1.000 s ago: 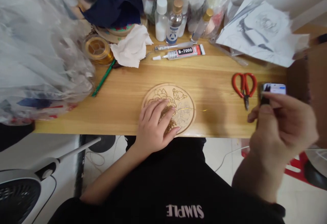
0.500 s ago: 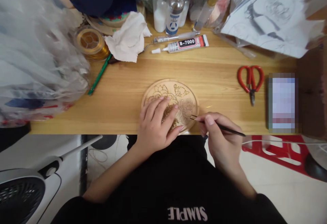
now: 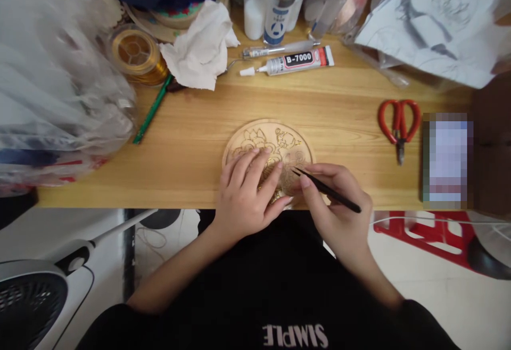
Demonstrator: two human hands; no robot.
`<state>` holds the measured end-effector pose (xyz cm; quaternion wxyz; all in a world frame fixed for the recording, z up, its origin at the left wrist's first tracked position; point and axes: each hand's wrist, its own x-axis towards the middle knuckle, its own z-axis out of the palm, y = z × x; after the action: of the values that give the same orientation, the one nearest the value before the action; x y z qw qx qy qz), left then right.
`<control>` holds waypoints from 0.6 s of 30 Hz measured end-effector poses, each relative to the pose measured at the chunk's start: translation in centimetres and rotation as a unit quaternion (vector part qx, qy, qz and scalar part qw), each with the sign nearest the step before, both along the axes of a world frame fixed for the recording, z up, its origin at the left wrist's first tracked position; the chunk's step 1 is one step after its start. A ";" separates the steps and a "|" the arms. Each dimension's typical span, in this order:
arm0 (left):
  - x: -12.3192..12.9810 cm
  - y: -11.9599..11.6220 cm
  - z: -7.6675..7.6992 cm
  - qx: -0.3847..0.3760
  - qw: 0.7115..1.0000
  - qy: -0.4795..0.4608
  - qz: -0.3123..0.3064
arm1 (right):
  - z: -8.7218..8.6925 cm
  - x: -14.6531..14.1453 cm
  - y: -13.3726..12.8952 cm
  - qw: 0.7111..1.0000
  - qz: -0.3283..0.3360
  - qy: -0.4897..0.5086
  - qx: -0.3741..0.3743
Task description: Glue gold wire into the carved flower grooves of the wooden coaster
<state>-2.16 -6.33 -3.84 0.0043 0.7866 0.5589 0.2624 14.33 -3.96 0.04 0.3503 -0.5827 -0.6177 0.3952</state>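
Observation:
A round wooden plaque [image 3: 275,125] with gold wire outlines of flowers and figures lies at the table's front edge. My left hand [image 3: 245,193] rests on it with fingers spread, covering its lower left part. Black tweezers [image 3: 335,194] are pinched in my right hand [image 3: 343,201], their tips over the right part of the plaque, where a drawn pattern shows. Whether the tips touch the surface or hold a piece of wire, I cannot make out.
Red-handled pliers [image 3: 399,121] and a phone [image 3: 447,161] lie to the right. A glue tube [image 3: 297,61], crumpled tissue [image 3: 202,47], bottles [image 3: 279,7] and a gold wire spool [image 3: 138,55] stand or lie behind. Left are a green pen [image 3: 154,108] and plastic bags [image 3: 59,84].
My right hand has moved the tweezers leftward and slightly up, further over the plaque. My left hand keeps its place on the plaque. The whole view has shifted slightly.

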 end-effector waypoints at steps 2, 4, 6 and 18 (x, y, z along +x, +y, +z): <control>0.0 0.0 0.0 0.002 1.000 0.000 -0.001 | 0.1 0.0 0.1 1.000 0.000 -0.021 0.018; 0.0 0.0 0.0 0.002 1.000 0.000 -0.001 | 0.1 -0.1 0.3 0.998 0.004 -0.045 0.043; 0.0 0.1 0.0 -0.001 1.000 0.000 -0.001 | 0.1 -0.2 0.4 0.996 0.006 -0.060 0.063; 0.0 0.0 0.0 -0.012 1.000 -0.004 0.001 | -0.5 -1.4 0.5 0.985 0.022 -0.122 0.122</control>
<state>-2.16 -6.35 -3.85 0.0153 0.7849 0.5627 0.2590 12.97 -3.51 -0.45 0.3322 -0.5655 -0.7121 0.2506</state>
